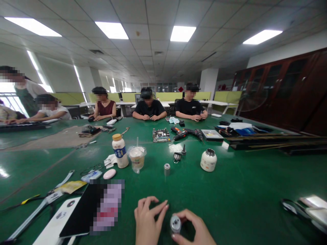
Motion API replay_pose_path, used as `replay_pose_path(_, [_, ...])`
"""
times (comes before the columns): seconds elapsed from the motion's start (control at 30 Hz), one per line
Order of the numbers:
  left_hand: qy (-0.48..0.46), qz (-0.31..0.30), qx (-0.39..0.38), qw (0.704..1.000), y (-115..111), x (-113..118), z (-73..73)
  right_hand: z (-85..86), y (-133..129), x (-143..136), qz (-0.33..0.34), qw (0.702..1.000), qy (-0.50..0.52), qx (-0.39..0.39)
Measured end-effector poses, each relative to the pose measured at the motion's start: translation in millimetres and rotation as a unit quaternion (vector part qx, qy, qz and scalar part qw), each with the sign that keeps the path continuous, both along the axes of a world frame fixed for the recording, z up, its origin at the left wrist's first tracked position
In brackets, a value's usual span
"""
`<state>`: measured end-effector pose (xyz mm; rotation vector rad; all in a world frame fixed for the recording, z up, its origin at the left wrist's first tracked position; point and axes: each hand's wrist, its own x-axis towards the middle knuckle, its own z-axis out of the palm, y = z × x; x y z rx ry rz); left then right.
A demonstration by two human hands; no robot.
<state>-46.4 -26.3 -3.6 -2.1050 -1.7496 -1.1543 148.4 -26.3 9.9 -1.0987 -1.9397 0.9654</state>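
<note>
Near the table's front edge, my right hand [195,228] grips a small silver metal cylinder [175,223] between thumb and fingers. The cylinder's round end face points up and shows dark holes, like the end of a small motor. Just left of it is my left hand [149,217], with thumb and index fingertips pinched together and the other fingers bent. Whatever may be in that pinch is too small to make out. A second, similar metal cylinder [167,169] stands upright on the green table, beyond both hands.
Behind the second cylinder stand a bottle [119,153], a drink cup [137,158] and a white jar [208,160]. A dark tablet [81,207] lies left. Farther back are a circuit board [161,135] and power drills [190,133]. Several people sit around the table.
</note>
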Motion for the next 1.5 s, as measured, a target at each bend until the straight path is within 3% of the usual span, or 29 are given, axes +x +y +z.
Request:
replay_pose_path(0.1, [0.033, 0.05, -0.044, 0.997, 1, 3, -4.4, 1.3, 0, 1, -0.001, 1.0, -0.015, -0.009])
replay_pose_path(0.2, [0.014, 0.054, -0.014, 0.998, 0, 4, -4.2, -0.6, 1, 2, 0.005, 0.999, -0.032, -0.006])
replay_pose_path(0.37, [-0.024, -0.108, 0.092, 0.99, -6, 2, -0.3, -6.7, 2, 1, 0.01, 0.999, -0.031, 0.033])
replay_pose_path(0.47, [-0.017, -0.197, 0.087, 0.976, -9, 5, 2.8, -11.5, 3, 0, 0.006, 0.999, -0.016, 0.05])
replay_pose_path(0.53, [-0.017, -0.219, 0.078, 0.972, -10, 8, 5.0, -14.3, 4, -1, 0.004, 0.998, -0.016, 0.057])
replay_pose_path(0.7, [-0.016, -0.234, 0.097, 0.967, -8, 9, 4.1, -13.4, 4, 0, 0.006, 0.998, -0.027, 0.053])
replay_pose_path(0.9, [-0.068, -0.189, 0.086, 0.976, -9, 14, -1.1, -8.9, 4, 0, 0.011, 0.998, -0.035, 0.047])
replay_pose_path(1.13, [-0.026, -0.24, 0.098, 0.965, -4, 11, 4.9, -18.3, 6, 1, 0.01, 0.998, -0.034, 0.049])
replay_pose_path(1.5, [0.013, -0.253, 0.082, 0.964, -4, 9, -0.6, -29.0, 10, 4, 0.023, 0.998, -0.047, 0.047])
